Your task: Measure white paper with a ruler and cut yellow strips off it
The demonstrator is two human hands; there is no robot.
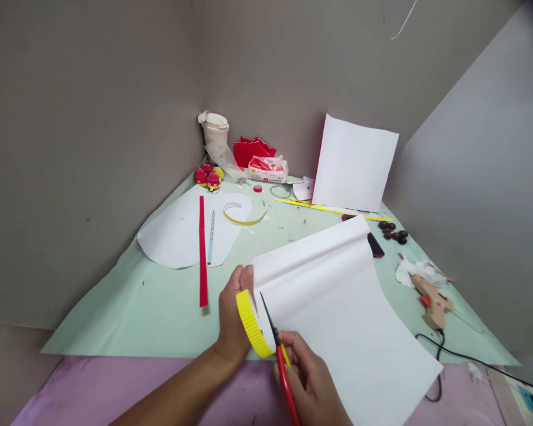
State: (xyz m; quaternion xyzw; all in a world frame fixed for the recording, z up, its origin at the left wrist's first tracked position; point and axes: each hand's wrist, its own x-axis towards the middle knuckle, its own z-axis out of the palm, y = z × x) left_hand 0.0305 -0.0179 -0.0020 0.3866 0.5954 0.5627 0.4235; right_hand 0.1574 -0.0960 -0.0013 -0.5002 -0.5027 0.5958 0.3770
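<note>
My left hand [234,313] is closed on the left edge of a large white paper sheet [328,307]. A curled strip [252,324] at this edge shows a yellow ridged underside. Scissors [285,378] with red handles are in my right hand [308,378], its fingers wrapped round them. Their dark blades lie over the sheet's left margin beside the curled strip. Whether the blades are fully parted is hard to see. The sheet's far edge is bent upward, and its near corner hangs past the green mat.
Left of the sheet lie a red strip [202,254], a pencil [211,236] and a curled yellow strip [244,223]. A glue gun [430,302] with its cord is at right. Behind stand a white cup [215,130] and a propped sheet [353,165].
</note>
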